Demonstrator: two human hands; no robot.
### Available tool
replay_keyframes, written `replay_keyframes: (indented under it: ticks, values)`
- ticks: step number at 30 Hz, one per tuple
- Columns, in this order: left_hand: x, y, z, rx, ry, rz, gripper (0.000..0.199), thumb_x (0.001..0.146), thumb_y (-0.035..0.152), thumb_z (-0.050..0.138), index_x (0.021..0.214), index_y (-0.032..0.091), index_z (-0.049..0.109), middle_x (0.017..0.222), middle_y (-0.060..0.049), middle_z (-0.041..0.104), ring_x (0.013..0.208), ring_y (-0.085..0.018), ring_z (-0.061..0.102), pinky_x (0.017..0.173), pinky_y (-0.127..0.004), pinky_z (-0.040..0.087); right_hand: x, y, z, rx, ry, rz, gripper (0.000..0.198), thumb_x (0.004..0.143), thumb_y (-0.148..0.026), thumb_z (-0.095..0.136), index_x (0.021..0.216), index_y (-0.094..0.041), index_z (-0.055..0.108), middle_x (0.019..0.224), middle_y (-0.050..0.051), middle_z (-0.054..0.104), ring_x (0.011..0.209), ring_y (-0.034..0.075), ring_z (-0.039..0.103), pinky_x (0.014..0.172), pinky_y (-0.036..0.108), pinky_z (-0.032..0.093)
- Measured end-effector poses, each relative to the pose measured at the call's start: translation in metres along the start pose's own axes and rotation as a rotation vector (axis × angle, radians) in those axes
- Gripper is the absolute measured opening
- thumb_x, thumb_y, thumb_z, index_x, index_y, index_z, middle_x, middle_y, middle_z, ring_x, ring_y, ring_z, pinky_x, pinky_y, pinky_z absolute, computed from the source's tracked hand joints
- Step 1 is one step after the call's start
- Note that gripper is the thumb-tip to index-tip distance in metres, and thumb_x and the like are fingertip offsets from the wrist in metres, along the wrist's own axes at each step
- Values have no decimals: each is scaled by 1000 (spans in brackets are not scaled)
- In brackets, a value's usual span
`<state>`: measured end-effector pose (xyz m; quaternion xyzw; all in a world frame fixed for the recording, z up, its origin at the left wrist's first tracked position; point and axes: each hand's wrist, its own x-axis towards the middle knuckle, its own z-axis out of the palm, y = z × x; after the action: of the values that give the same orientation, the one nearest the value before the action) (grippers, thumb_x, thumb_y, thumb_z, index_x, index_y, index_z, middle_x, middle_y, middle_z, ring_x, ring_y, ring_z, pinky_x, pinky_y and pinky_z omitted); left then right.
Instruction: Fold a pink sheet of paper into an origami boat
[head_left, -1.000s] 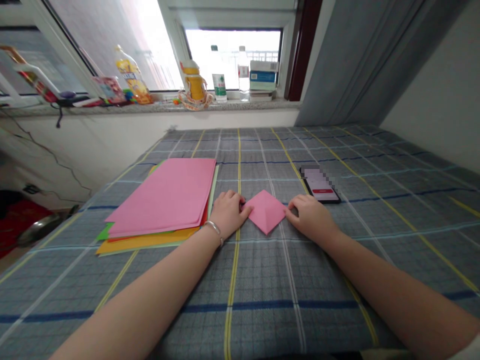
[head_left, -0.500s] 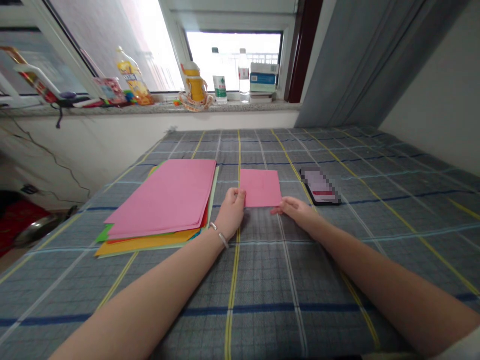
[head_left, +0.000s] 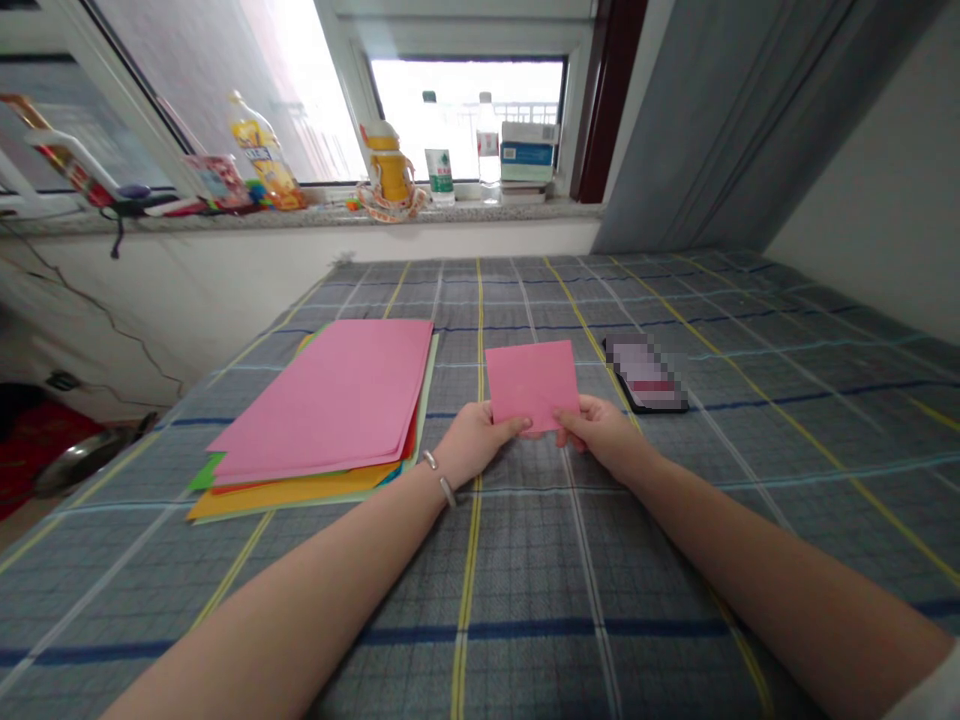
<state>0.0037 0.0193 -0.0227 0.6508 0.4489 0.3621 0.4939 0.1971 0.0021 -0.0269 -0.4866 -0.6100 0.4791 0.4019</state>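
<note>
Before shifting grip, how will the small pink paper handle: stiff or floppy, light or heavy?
The small pink paper is probably light, being sheet-like. It seems fairly stiff: pinched along its lower edge by the left hand and right hand, its upper part shows no droop.

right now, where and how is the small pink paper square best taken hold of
The small pink paper square is probably best pinched midway along its far edge, from the far side: it is thin and flat, that edge is free, and the left hand and right hand hold its near part.
</note>
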Motion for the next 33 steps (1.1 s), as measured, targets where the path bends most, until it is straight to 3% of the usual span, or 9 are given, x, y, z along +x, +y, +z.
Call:
replay_keyframes:
  ticks: [3,6,9,13,19,21,28,33]
  values:
    - [1,0,-7,-68,-134,58,29,75,42,63,87,16,71,88,-3,72,88,-21,64,89,-35,46,1,4,-2,8,-24,4,36,77,-51,59,66,-18,55,54,-3,56,44,8,38,45,23,30]
    - [1,-1,-16,-43,-175,35,31,75,46,63,83,17,70,82,-2,71,84,-20,63,85,-33,47,2,5,-3,40,-8,39,36,75,-52,60,65,-18,54,53,-3,56,44,8,39,44,22,31]
    - [2,-5,-24,67,-115,-49,36,74,50,61,69,15,67,64,-1,64,64,-16,59,66,-27,47,3,5,-3,71,16,71,35,72,-51,61,65,-19,52,53,-3,57,43,8,40,43,22,30]
    - [4,-13,-29,63,-71,-103,38,70,51,66,63,14,61,57,1,57,52,-10,49,54,-22,40,3,6,-4,84,31,84,33,71,-50,62,66,-19,51,53,-2,58,43,8,40,42,22,29]
    - [6,-3,-25,-279,14,-98,39,62,44,75,85,15,62,72,0,63,64,-12,58,65,-24,47,1,3,-1,36,-83,85,28,73,-46,62,70,-19,53,54,-2,59,44,8,42,44,22,30]
    - [6,3,-24,-344,76,-105,40,61,46,74,82,14,62,73,-1,64,68,-13,60,68,-26,49,-1,2,1,24,-128,87,28,73,-45,62,71,-19,53,53,-2,59,45,9,44,45,23,31]
    - [4,8,-25,-361,250,-84,36,67,48,69,72,14,58,64,2,60,57,-10,56,58,-23,47,-1,2,1,15,-136,100,27,74,-45,61,73,-19,53,55,-3,59,46,9,46,46,23,32]
    - [7,12,-24,-361,339,-47,39,67,47,69,89,16,62,70,2,61,59,-11,55,56,-22,45,-2,2,0,-11,-206,72,29,77,-46,59,72,-18,53,54,-3,57,47,9,46,47,23,32]
